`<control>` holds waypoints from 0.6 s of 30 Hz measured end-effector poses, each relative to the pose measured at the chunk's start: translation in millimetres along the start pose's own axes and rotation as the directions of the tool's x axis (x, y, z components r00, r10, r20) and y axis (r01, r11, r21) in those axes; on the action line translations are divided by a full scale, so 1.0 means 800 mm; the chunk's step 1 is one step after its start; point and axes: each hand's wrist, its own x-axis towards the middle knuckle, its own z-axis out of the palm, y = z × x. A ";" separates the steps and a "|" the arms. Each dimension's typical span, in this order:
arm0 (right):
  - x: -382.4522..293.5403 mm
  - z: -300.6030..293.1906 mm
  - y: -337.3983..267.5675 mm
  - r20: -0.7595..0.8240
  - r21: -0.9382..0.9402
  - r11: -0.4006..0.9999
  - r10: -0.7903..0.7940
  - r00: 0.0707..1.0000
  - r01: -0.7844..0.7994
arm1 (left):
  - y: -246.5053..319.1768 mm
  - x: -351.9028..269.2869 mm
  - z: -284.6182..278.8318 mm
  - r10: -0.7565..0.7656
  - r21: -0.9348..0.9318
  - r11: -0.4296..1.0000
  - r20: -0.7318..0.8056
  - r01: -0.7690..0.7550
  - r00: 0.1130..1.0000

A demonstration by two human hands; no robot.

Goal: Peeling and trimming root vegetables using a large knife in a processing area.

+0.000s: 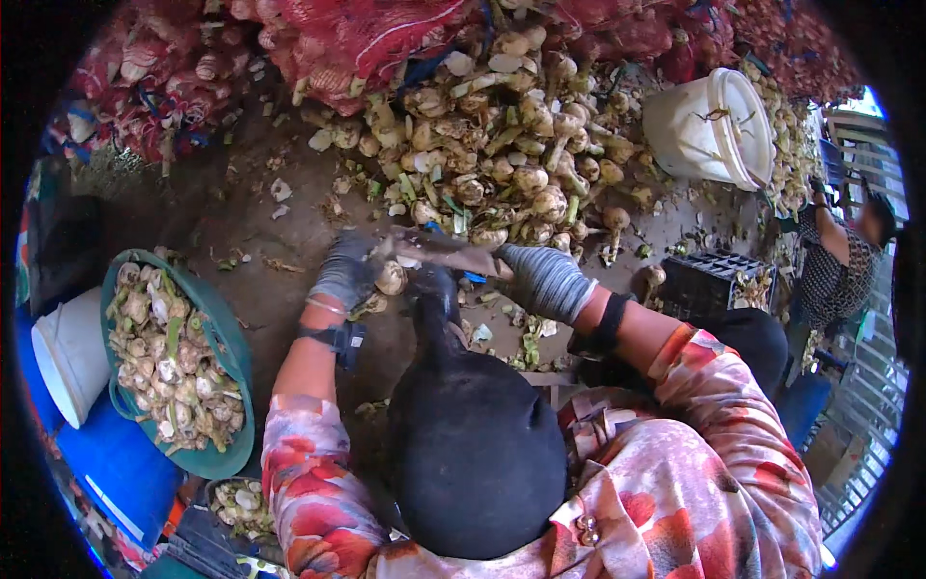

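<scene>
In a grey knit glove, my right hand (548, 281) grips the handle of a broad-bladed knife (456, 253). Its blade points left and is slightly blurred, above my dark-clad knee (477, 449). My left hand (346, 269), also gloved and blurred, is closed around a garlic bulb (391, 278) at the blade's tip end. Whether the edge touches the bulb I cannot tell. Just beyond the blade lies a large heap of garlic bulbs with stems (535, 181) on the dirty floor.
A green tub (242, 376) of trimmed garlic stands at left beside a white bucket (69, 362). Red mesh sacks (369, 36) line the back. Another white bucket (680, 130) lies tipped at right, near a black crate (698, 279). A person (839, 260) works at far right.
</scene>
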 end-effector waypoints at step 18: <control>0.018 -0.034 0.006 -0.055 0.164 0.984 0.076 0.996 -0.066 | 0.115 -0.050 -0.027 -0.084 -0.864 0.499 -0.130 -0.071 0.988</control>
